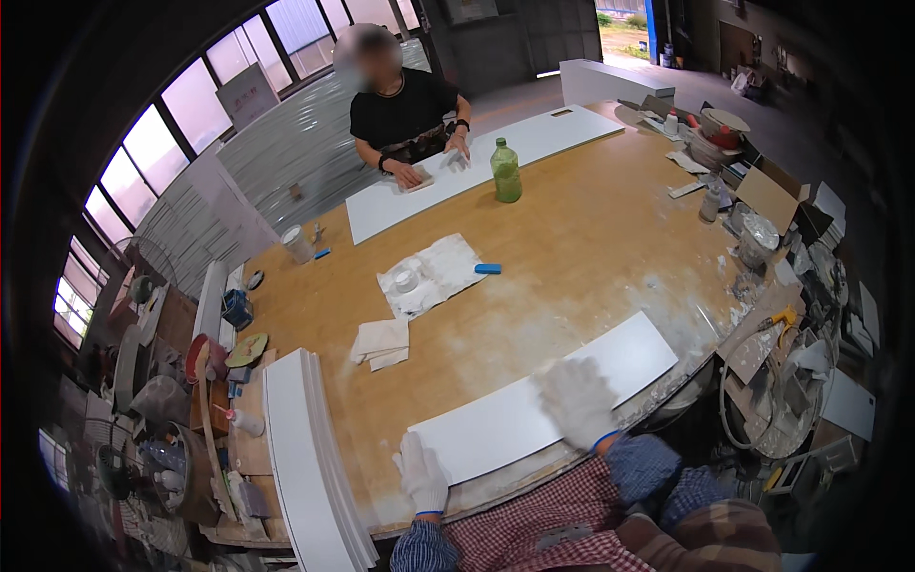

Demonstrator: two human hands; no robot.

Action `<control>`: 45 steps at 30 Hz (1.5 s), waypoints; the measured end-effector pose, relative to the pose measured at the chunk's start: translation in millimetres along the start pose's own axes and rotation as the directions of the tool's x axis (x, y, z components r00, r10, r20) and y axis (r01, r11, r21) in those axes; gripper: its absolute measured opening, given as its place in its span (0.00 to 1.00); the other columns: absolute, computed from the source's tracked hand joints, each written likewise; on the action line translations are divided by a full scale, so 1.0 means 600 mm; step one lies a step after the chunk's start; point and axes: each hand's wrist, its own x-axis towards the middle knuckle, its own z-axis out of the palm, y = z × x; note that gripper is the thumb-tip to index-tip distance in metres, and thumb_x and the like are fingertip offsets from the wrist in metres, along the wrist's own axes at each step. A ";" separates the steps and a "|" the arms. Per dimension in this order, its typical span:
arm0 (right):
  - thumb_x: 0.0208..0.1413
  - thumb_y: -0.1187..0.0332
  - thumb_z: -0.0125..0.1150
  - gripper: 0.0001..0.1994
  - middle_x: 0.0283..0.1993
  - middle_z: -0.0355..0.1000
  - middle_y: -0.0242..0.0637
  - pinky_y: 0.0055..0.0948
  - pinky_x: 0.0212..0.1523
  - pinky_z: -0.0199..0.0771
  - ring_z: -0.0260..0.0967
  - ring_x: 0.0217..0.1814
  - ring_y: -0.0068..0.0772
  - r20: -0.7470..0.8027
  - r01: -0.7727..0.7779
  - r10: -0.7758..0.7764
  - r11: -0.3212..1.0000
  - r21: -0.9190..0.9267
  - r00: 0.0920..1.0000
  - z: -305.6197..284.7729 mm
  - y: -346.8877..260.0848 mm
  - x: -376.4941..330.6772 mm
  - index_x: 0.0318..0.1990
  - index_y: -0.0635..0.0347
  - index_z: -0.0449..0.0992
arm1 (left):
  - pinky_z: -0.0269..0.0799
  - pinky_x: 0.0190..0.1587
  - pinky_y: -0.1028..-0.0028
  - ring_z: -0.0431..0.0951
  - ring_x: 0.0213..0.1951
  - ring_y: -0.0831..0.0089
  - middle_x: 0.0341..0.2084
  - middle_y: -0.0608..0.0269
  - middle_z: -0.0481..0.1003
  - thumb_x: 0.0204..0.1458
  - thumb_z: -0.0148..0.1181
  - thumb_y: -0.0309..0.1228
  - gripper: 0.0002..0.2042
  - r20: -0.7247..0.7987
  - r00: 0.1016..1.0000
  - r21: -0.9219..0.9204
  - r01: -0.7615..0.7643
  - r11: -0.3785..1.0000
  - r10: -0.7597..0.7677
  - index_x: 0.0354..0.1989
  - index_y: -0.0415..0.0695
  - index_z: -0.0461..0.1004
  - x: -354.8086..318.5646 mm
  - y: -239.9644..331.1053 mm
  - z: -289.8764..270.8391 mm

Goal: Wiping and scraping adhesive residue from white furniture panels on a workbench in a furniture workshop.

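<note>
Both my hands are gloved in white and down on the white board (572,386) lying along my edge of the wooden table (572,238). My right hand (577,400) lies flat on top of the board, fingers spread, palm pressing, about mid-length. It is blurred, so I cannot tell whether anything is under the palm. My left hand (422,474) sits at the board's near left corner, fingers curled loosely over the edge, steadying rather than clamping.

The board's long axis runs from lower left to upper right, roughly along the table edge. It stretches away to the right of my right hand, and that far end lies well beyond either hand. The right hand is the nearer one to that uncovered stretch.

To my left, a stack of similar white boards (310,458) stands on edge. Farther in on the table: a folded cloth (381,341), a dusty sheet of paper (429,275) with a small tub on it, a blue block (488,269), a green bottle (506,172).

Across the table another person rests both hands on a second long white board (477,167).
</note>
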 end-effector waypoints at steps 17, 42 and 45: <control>0.64 0.56 0.55 0.19 0.54 0.71 0.41 0.54 0.64 0.59 0.65 0.60 0.50 0.094 -0.163 0.171 0.983 -0.084 0.981 -0.020 0.187 0.010 0.58 0.51 0.76 | 0.40 0.79 0.53 0.58 0.75 0.48 0.72 0.42 0.65 0.68 0.48 0.33 0.25 0.034 0.999 -0.047 -0.004 0.999 0.005 0.71 0.35 0.66 -0.005 0.008 -0.015; 0.66 0.57 0.51 0.21 0.62 0.72 0.41 0.50 0.69 0.59 0.67 0.65 0.46 -0.180 -0.213 0.185 0.965 -0.152 0.966 0.015 0.250 -0.010 0.64 0.50 0.74 | 0.42 0.79 0.58 0.50 0.78 0.40 0.76 0.49 0.61 0.73 0.44 0.36 0.25 0.086 0.990 0.005 0.110 0.994 -0.110 0.75 0.40 0.62 -0.003 0.026 -0.015; 0.65 0.58 0.51 0.20 0.61 0.71 0.41 0.50 0.67 0.60 0.67 0.63 0.46 -0.264 -0.222 0.161 0.950 -0.219 0.951 0.010 0.241 -0.003 0.61 0.51 0.73 | 0.42 0.79 0.58 0.49 0.78 0.41 0.76 0.50 0.61 0.73 0.45 0.37 0.25 0.058 0.993 -0.036 0.108 0.994 -0.106 0.75 0.40 0.62 -0.006 0.028 -0.021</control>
